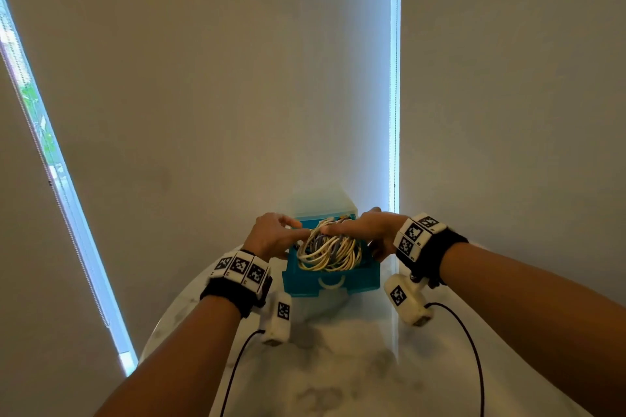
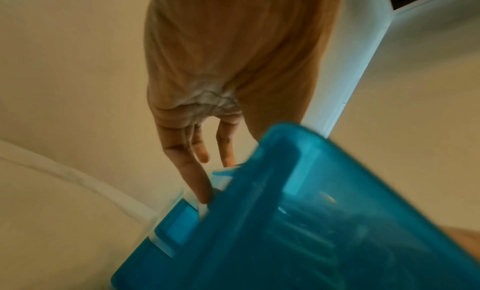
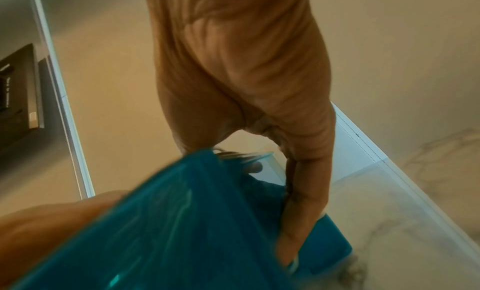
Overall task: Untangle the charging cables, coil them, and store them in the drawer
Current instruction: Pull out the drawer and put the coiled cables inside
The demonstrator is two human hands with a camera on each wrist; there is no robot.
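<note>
A teal drawer [image 1: 359, 281] stands pulled out of its clear housing at the far end of the table. It is filled with a coiled bundle of cream and purple charging cables [image 1: 330, 250]. My left hand [image 1: 298, 230] reaches in from the left and my right hand [image 1: 338, 230] from the right. Their fingertips meet on top of the bundle and press on it. In the left wrist view the left hand [image 2: 207, 161] hangs with straight fingers beside the drawer [image 2: 311, 222]. In the right wrist view the right thumb [image 3: 303, 202] lies along the drawer's [image 3: 182, 222] outer side.
The drawer's clear housing [image 1: 321, 203] stands against closed roller blinds. The white marble table [image 1: 338, 366] has a curved edge at the left. Black leads from the wrist cameras trail over the near tabletop.
</note>
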